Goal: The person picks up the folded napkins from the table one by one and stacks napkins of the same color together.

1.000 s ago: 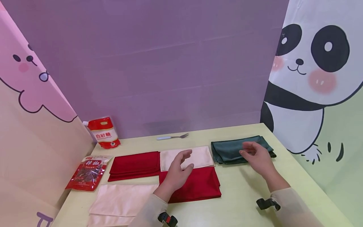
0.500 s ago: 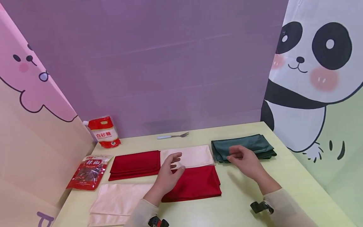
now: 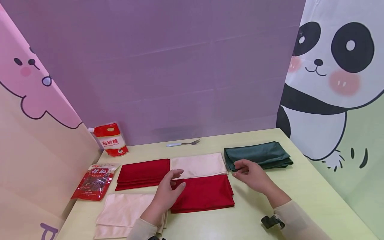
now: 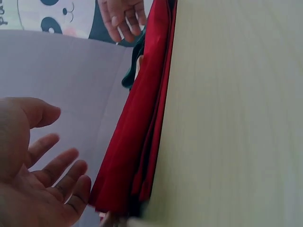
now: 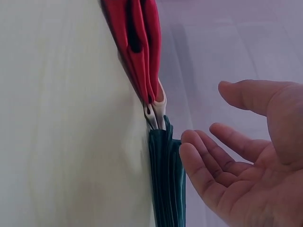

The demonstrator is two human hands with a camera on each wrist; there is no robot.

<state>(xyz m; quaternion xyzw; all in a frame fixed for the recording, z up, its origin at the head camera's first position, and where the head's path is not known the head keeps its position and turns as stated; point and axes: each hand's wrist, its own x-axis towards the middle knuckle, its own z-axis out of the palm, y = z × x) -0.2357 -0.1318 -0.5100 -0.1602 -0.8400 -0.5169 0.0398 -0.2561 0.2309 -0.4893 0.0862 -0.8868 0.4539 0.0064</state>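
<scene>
My left hand (image 3: pixel 165 193) hovers by the left end of the front red folded cloth (image 3: pixel 205 194), fingers loosely bent and holding nothing. Part of a cream folded cloth (image 3: pixel 126 210) lies behind that wrist. My right hand (image 3: pixel 251 176) hangs over the table near the front left corner of the dark green folded cloth (image 3: pixel 258 154), its thumb apart from the relaxed fingers. In the right wrist view the palm stands beside the stacked folds of the green cloth (image 5: pixel 166 184). Another red folded cloth (image 3: pixel 143 173) and another cream one (image 3: pixel 198 165) lie further back.
A fork (image 3: pixel 183 143) with a pale handle lies near the table's back edge. At the left stand a red and white pouch (image 3: pixel 111 140) and, in front of it, a red packet (image 3: pixel 94 182). A purple backdrop (image 3: pixel 180 73) rises behind the table (image 3: pixel 258 213).
Both hands have moved left and a little toward me. The right hand has come away from over the green cloth, and the left hand from over the front red cloth's middle.
</scene>
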